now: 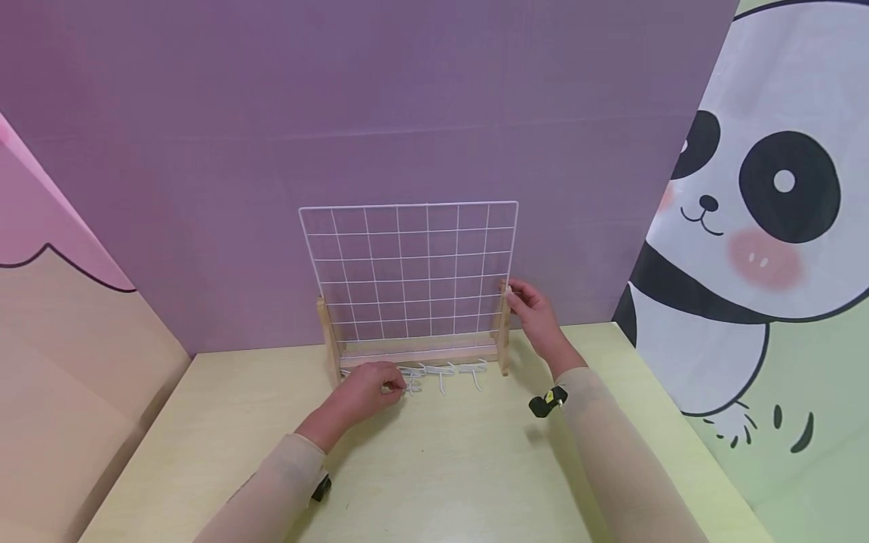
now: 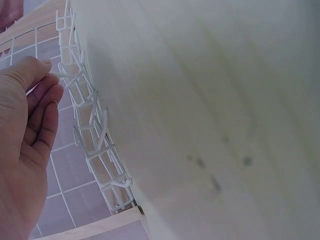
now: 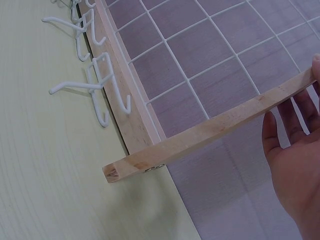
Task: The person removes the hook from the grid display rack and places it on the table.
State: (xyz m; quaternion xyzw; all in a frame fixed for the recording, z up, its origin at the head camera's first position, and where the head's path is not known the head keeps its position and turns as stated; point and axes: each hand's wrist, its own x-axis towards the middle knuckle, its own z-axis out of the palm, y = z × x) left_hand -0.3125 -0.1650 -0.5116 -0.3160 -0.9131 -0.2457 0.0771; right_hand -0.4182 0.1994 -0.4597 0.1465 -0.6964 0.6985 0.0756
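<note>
A white wire grid panel stands upright in a wooden base frame, a side post at either end. My left hand is low in front of the panel. Between its thumb and forefinger it pinches the tip of a white wire hook, one of a row of hooks along the base. Around the upper part of the right wooden post curl the fingers of my right hand, its thumb on the grid side. Two hooks with prongs jutting forward, including a white hook, lie near that post.
The pale wooden table extends in front of the rack. Behind it rises a purple wall. A panda picture covers the right wall, and the left post stands beyond my left hand.
</note>
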